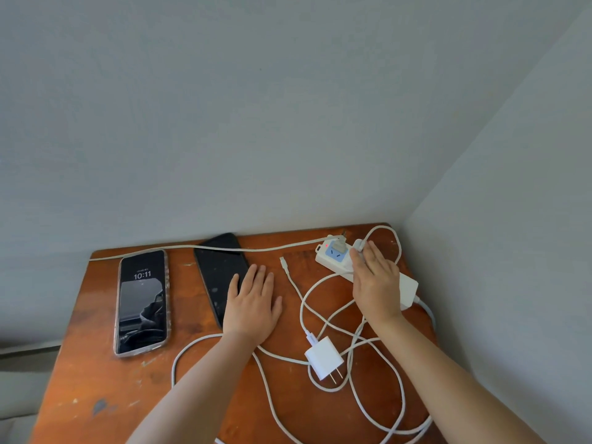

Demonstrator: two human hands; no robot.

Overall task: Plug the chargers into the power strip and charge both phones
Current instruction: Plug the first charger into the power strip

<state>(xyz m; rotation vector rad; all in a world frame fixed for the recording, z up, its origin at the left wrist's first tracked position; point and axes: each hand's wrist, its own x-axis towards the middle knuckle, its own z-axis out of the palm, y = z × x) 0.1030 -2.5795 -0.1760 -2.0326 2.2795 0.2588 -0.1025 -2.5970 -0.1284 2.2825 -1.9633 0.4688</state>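
On scuffed wooden table (96, 363): left hand (253, 307) flat, fingers straight; right hand (376, 283) pinches white charger (358, 245) over power strip (333, 256).

Home room corner: worn wooden table (96, 363), plain grey walls (256, 107).

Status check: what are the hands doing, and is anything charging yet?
Left hand flat on table. Right hand on power strip, fingers at a plug. Spare charger unplugged, cables tangled. Phones unconnected.
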